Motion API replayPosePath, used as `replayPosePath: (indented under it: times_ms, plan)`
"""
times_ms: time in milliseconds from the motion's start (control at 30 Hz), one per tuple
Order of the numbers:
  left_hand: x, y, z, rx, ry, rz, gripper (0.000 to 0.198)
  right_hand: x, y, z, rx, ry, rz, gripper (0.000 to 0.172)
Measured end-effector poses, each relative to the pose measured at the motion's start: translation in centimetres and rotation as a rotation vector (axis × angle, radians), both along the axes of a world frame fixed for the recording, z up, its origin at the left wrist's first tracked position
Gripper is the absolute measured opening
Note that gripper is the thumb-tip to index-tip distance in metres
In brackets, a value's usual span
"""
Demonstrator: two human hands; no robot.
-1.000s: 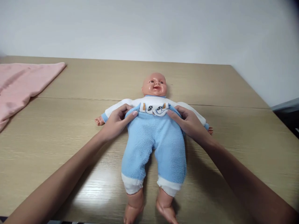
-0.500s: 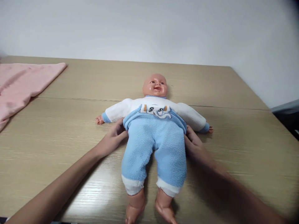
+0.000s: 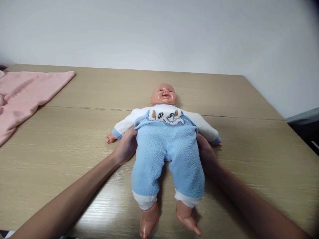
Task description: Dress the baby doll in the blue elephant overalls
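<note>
A baby doll (image 3: 166, 142) lies on its back on the wooden table, its head toward the far side and its bare feet toward me. It wears a white and light blue fleece outfit with an embroidered elephant face (image 3: 169, 116) on the chest. My left hand (image 3: 128, 144) is against the doll's side at the left, below its sleeve, fingers tucked under the body and hidden. At the right side my right hand (image 3: 206, 151) sits the same way, its fingers also out of sight behind the outfit.
A pink cloth (image 3: 32, 93) lies crumpled on the table (image 3: 87, 132) at the left. Behind the table stands a pale wall (image 3: 149, 36). A dark object (image 3: 306, 127) shows beyond the right edge.
Both hands have slid further under the doll's sides, hiding their fingers. The doll's torso looks slightly raised, its head tipped back, and its arms have shifted a little.
</note>
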State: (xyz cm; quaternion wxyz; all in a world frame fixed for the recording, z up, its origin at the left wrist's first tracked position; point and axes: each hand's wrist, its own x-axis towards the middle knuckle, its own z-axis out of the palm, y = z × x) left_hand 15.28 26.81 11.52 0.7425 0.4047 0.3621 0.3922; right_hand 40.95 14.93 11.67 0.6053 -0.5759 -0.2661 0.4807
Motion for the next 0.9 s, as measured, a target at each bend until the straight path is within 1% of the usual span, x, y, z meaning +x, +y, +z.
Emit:
replayPosePath:
  times_ms: [133, 200, 300, 367, 433, 500, 633, 733, 833, 900]
  plan:
    - [-0.4, 0.4, -0.1, -0.057, -0.09, -0.03, 0.039, 0.5, 0.0, -0.1, 0.057, -0.026, -0.042, 0.032]
    - [-0.4, 0.4, -0.1, -0.061, -0.115, -0.045, 0.045, 0.5, 0.0, -0.1, 0.083, -0.047, -0.06, 0.028]
    - [-0.3, 0.3, -0.3, 0.002, -0.112, -0.077, 0.046, 0.5, -0.1, -0.1, 0.115, -0.086, -0.058, 0.021]
    - [-0.4, 0.3, -0.6, 0.083, -0.056, -0.084, 0.05, 0.6, -0.2, -0.1, 0.132, -0.12, -0.044, 0.019]
    - [-0.7, 0.4, -0.8, 0.227, 0.06, -0.037, 0.053, 1.0, -0.2, -0.3, 0.143, -0.166, -0.033, 0.02]
    - [-1.1, 0.4, -0.8, 0.366, 0.169, 0.049, 0.055, 1.5, -0.3, -0.6, 0.138, -0.228, -0.023, 0.024]
    - [-1.4, 0.3, -0.5, 0.477, 0.253, 0.196, 0.053, 2.2, 0.0, -0.8, 0.108, -0.381, -0.058, 0.032]
    - [-1.3, 0.4, -0.5, 0.535, 0.278, 0.237, 0.055, 2.1, 0.5, -0.2, 0.106, -0.469, -0.125, 0.036]
    - [-1.2, 0.6, -0.5, 0.534, 0.243, 0.209, 0.053, 1.6, 1.3, 1.1, 0.109, -0.533, -0.192, 0.034]
    - [-1.1, 0.6, -0.6, 0.527, 0.217, 0.178, 0.047, 0.9, 2.1, 2.3, 0.114, -0.607, -0.208, 0.032]
